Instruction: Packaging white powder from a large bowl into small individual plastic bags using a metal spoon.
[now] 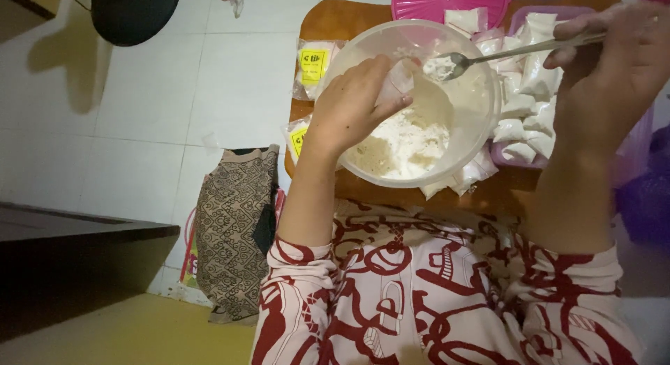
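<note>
At far left a patterned cloth bag (234,232) lies on the white tiled floor (139,107), with labelled packets (314,66) on the wooden counter (342,19). Our left hand (352,103) pinches a small clear plastic bag (412,86) open over the clear plastic bowl (481,128) of white powder (408,142). Our right hand (614,68) grips a metal spoon (488,56), its powder-filled tip at the bag's mouth. Filled packets (527,72) crowd a purple tray (520,19) behind.

Floor: white tiles (139,93), with a yellow area at the bottom left.
Fan base: round and black (135,12), at the top left.
Cloth bag: brown and patterned (234,225), on the floor beside the table (335,23).
Lid: pink and round (450,2), at the table's far edge.
Dark furniture: low edge (70,239) at the left.
</note>
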